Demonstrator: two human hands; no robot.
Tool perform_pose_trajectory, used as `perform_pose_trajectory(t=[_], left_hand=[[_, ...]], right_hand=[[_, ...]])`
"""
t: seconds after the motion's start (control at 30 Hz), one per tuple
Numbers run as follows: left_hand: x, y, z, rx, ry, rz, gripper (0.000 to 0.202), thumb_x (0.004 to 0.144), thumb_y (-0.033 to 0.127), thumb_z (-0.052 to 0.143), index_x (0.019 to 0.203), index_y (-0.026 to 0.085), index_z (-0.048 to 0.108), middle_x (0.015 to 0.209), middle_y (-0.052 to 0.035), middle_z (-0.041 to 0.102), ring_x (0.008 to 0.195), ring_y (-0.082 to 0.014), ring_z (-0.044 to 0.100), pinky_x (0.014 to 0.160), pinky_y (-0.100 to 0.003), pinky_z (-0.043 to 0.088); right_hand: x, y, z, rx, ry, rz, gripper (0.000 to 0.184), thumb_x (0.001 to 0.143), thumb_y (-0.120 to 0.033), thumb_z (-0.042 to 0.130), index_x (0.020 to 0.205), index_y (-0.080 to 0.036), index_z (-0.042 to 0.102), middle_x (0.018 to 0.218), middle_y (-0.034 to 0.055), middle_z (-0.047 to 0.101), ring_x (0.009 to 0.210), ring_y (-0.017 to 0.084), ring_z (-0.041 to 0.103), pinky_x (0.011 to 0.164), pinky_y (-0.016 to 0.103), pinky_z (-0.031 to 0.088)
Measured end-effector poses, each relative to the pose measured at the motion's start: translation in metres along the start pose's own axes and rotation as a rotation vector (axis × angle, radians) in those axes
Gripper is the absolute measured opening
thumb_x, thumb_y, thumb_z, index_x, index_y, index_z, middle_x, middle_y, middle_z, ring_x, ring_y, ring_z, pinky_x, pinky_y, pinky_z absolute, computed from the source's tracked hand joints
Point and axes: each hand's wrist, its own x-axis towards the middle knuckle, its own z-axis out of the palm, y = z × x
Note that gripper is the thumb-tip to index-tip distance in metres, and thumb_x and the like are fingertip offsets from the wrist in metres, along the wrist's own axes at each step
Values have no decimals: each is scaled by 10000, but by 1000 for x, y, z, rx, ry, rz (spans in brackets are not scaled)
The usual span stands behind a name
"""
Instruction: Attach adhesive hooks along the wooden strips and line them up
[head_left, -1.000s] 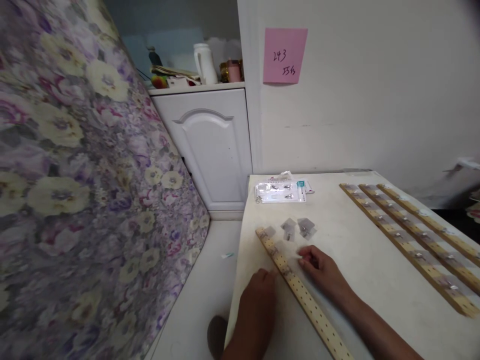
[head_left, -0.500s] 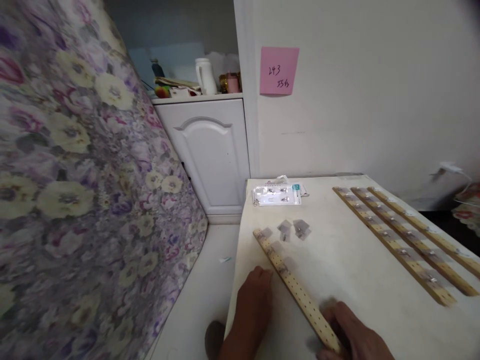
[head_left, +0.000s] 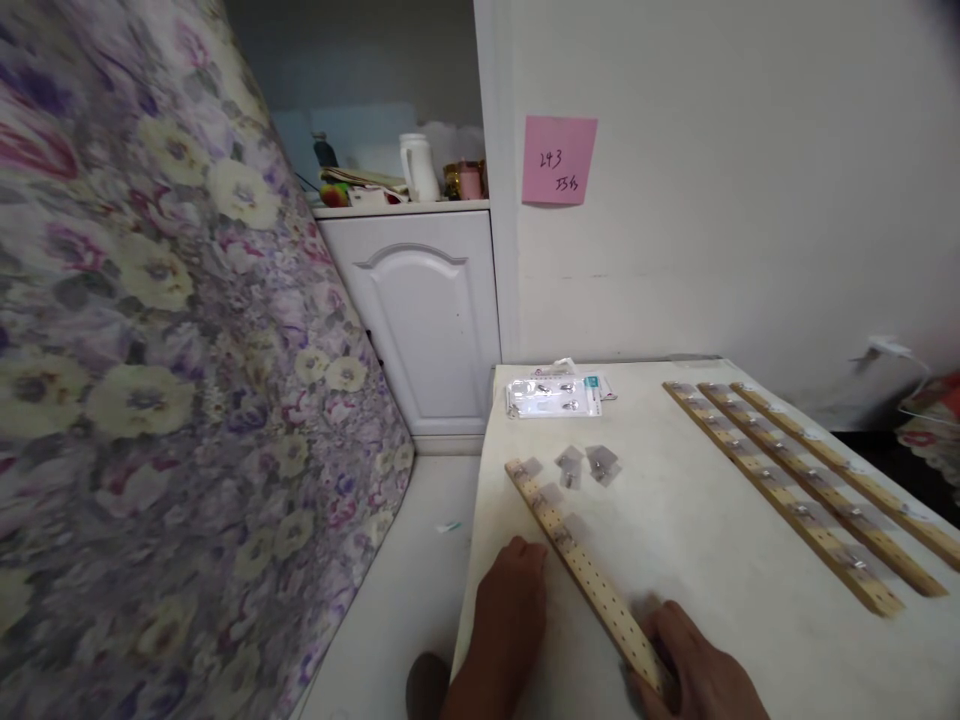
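A perforated wooden strip point(head_left: 581, 565) lies slantwise on the white table point(head_left: 690, 520), with clear adhesive hooks stuck on its far end. My left hand point(head_left: 510, 610) rests flat on the table just left of the strip, fingers together and stretched out. My right hand point(head_left: 694, 665) sits at the strip's near end, fingers curled onto it. Two loose clear hooks point(head_left: 589, 465) lie just beyond the strip's far end.
A clear blister pack of hooks point(head_left: 555, 395) lies at the table's far edge. Three more wooden strips with hooks point(head_left: 806, 490) lie side by side on the right. A flowered mattress point(head_left: 165, 380) leans at left, a white cabinet point(head_left: 420, 310) behind, a pink note point(head_left: 559, 160) on the wall.
My right hand has drawn back from the middle of the strip to its near end. My left hand has stayed beside the strip. The view has tilted slightly.
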Motion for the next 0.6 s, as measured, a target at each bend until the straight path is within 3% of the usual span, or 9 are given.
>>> perform_pose_trajectory(t=[0.3,0.6], left_hand=[[0,-5,4,-13,7,17,332,857,158,333,1035,184,611,1017,-75,608,944,-193,572,854,-290,440],[2,-3,4,10,11,9,328,873,175,322,1007,195,620,998,-65,611,934,-182,571,837,-269,439]], right_hand=[[21,-30,5,-58,22,63,109,759,-295,507,850,-235,496,834,29,631,628,178,632,554,279,475],[20,-32,3,68,-84,96,179,784,-383,529,875,-234,487,823,18,632,629,173,628,566,272,468]])
